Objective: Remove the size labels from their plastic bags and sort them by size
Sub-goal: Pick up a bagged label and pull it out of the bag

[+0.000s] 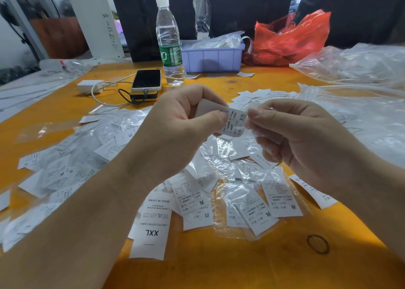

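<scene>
**Inspector:** Head view. State the pose of the hands.

**Assistant:** Both forearms reach in from the bottom edge and meet above the middle of the orange table (219,264). The left hand (175,122) is raised with its back toward the camera; the right hand (306,135) faces it from the other side, knuckles turned outward.

**Inspector:** Fingers?

**Assistant:** Left thumb and forefinger are closed in a pinch on the white end of the XS label (234,122). The right thumb and forefinger pinch the other end, where a clear plastic bag (252,129) covers the label; the remaining right fingers are curled toward the palm. The label is held in the air between the two hands, above the pile.

**Inspector:** The rest of the task's things?

**Assistant:** Loose labels and small bags lie scattered below the hands: an XXL label (151,227) near the left forearm, and M labels (282,196) in bags under the right wrist.

**Inspector:** Anything obscured?

**Assistant:** How far the label is out of its bag cannot be told; the film is nearly invisible. The left fingertips are hidden behind the label. Fine print is unreadable. Beyond, a water bottle (169,41), a phone (146,80) and a purple tray (211,57) stand at the far side.
</scene>
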Motion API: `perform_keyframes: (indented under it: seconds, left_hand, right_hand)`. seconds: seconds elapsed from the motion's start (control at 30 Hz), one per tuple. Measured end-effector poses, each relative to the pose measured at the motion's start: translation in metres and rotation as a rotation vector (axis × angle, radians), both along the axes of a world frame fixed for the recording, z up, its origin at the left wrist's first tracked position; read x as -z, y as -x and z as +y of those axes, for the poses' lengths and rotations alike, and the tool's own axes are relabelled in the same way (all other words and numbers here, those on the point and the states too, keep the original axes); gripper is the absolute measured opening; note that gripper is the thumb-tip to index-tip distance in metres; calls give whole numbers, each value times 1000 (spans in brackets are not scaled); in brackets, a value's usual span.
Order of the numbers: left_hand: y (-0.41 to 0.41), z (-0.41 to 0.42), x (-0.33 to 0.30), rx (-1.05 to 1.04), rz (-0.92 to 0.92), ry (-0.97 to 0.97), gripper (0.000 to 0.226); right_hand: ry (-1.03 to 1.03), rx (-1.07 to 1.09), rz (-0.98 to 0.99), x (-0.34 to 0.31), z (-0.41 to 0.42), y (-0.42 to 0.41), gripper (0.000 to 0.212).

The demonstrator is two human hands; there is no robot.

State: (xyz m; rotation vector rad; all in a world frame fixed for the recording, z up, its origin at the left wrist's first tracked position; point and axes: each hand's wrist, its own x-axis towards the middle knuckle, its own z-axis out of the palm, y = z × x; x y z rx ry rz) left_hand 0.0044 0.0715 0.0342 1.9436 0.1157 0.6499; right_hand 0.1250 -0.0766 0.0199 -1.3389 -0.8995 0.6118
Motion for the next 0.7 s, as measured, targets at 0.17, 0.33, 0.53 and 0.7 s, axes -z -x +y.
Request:
perform_keyframes:
  seconds: [0.17,0.33,0.53,0.7]
  left_hand:
    - [1,1,0,12,13,-4,8]
    - [1,0,0,15,0,-5,10]
    - [2,2,-1,-11,-22,9,9]
    - [2,1,-1,-20,-30,8,6]
  right_hand:
    - [12,-15,23,0,0,0,23]
    - [6,-36,11,0,0,-2,26]
    - [38,-98,-15,2,1,-2,21]
    - [66,-158,-42,3,1,-2,18]
